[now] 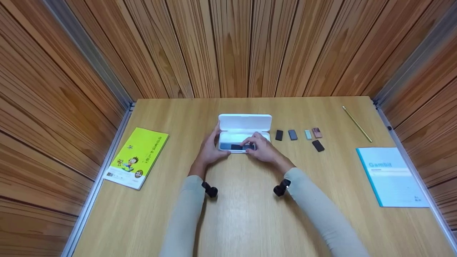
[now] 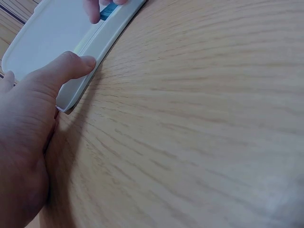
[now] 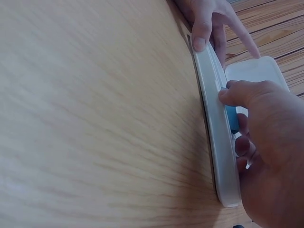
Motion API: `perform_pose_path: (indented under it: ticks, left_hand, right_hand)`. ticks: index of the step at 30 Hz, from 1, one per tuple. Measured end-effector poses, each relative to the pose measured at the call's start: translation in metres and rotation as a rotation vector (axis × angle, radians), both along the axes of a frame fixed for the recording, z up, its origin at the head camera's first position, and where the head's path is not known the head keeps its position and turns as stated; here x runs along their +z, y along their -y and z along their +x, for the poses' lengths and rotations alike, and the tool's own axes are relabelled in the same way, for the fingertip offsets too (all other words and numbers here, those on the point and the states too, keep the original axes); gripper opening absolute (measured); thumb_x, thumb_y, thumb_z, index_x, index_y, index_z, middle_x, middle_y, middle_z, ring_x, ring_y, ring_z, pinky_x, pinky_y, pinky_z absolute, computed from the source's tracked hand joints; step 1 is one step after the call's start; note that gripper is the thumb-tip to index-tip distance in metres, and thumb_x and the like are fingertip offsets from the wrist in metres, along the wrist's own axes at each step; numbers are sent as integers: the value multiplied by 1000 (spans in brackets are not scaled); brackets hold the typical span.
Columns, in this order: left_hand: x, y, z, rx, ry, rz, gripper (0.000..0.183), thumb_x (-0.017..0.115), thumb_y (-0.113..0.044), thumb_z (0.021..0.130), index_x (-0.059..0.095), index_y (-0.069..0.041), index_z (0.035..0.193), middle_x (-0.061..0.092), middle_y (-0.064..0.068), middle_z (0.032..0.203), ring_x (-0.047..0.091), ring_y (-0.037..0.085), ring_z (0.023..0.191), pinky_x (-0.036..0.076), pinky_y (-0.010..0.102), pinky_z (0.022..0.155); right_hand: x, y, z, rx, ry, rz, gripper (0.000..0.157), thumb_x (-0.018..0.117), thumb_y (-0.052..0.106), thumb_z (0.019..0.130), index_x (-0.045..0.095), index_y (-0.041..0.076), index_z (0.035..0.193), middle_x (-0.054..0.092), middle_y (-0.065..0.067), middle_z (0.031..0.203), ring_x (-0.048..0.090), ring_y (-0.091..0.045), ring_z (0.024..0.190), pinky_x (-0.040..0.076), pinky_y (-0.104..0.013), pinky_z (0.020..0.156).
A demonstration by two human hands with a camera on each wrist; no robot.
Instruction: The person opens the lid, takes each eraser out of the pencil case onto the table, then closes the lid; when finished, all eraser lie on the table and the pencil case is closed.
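Observation:
A white pencil case lies on the table with its lid raised at the back. My left hand holds its left end, thumb on the front edge and fingers along the side. The right hand reaches into the front of the case. Between its thumb and fingers it pinches a small blue eraser, partly hidden by the fingers. Inside the tray, a black block lies beside the right fingertips, along the front wall.
Right of the case lie several small eraser-like blocks: black, grey-blue, light blue, pinkish and another black one. Farther right are a pencil and a pale blue notebook. A yellow-green book lies left.

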State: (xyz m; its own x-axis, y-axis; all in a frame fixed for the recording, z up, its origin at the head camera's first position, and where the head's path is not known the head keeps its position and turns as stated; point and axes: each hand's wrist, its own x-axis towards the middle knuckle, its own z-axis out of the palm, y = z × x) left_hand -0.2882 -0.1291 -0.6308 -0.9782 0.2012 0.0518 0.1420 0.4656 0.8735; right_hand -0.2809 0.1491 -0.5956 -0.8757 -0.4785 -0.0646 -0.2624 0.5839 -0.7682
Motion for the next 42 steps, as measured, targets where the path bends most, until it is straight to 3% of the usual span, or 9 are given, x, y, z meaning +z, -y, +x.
perform_pose_path:
  ticks: [8,19,27,34,42]
  left_hand:
    - [1,0,-1,-8,-15,-1,131,98,-17,84,14,-30,183,59,8,170,43,30,168,22,62,144]
    - [1,-1,0,2,6,4,131,98,-19,85,13,-32,183,56,8,171,44,31,167,22,63,144]
    - [2,-1,0,-2,-2,10,130,98,-15,86,13,-32,183,56,9,171,44,31,167,23,61,144]
    - [1,1,-1,-30,-58,9,130,98,-13,84,15,-22,183,60,15,167,47,34,165,27,57,143]
    - [0,2,0,-36,-36,9,132,99,-20,85,12,-28,183,56,14,168,44,34,166,24,60,143]
  right_hand:
    - [0,0,0,2,14,-40,27,65,10,111,68,20,136,61,-13,140,59,-33,130,51,-54,117]
    - [3,-4,-1,-21,0,-89,24,64,5,111,62,19,131,65,-8,128,61,-25,106,53,-32,88]
    - [12,-13,-1,-65,-33,-143,22,67,5,110,65,14,130,69,-11,128,63,-27,113,53,-30,94]
    - [17,-31,2,-73,-55,-166,24,69,6,110,66,11,133,70,-15,126,65,-28,112,53,-25,93]
    - [18,-58,5,-118,11,-186,24,68,7,111,67,11,134,69,-15,128,62,-27,112,52,-23,90]
